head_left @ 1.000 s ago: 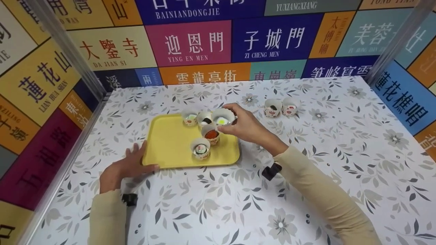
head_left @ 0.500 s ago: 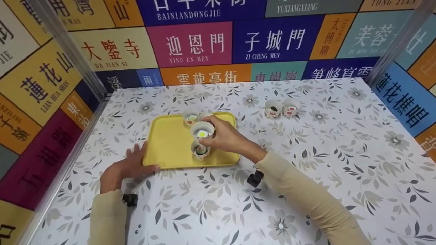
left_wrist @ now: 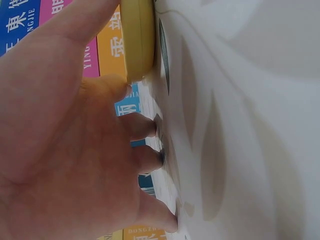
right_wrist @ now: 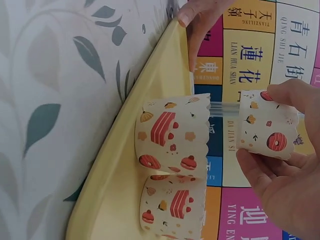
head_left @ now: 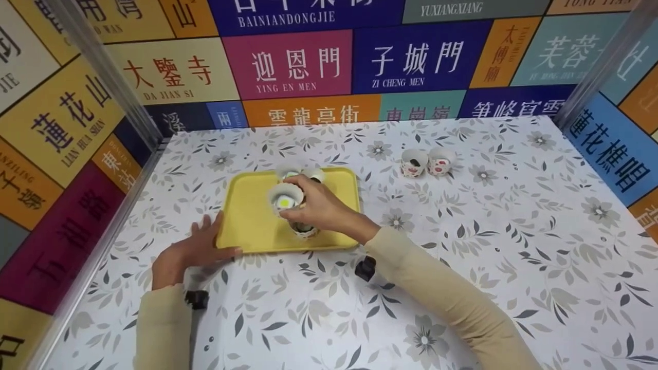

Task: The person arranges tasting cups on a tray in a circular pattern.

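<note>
My right hand (head_left: 329, 208) pinches a paper baking cup (head_left: 284, 198) with something white and yellow inside. In the right wrist view that cup hangs above the yellow tray (right_wrist: 145, 82), apart from two printed cups standing on it, one (right_wrist: 172, 135) beside the other (right_wrist: 175, 205). From the head, the front cup (head_left: 305, 232) is partly covered by my right hand, and two back cups (head_left: 289, 168) show only in part. The cup with red filling is hidden. My left hand (head_left: 193, 252) rests spread at the tray's left front corner, fingertips on the table, as the left wrist view shows.
Two more paper cups, one with a dark item (head_left: 413, 165) and one beside it (head_left: 440, 163), stand at the table's back right. A flower-patterned cloth (head_left: 329, 308) covers the table. Walls of coloured sign panels (head_left: 288, 61) border the back and sides.
My right hand has carried the white-and-yellow cup from the tray's back right leftward and nearer, passing over the other cups. The left hand has stayed at the tray's corner.
</note>
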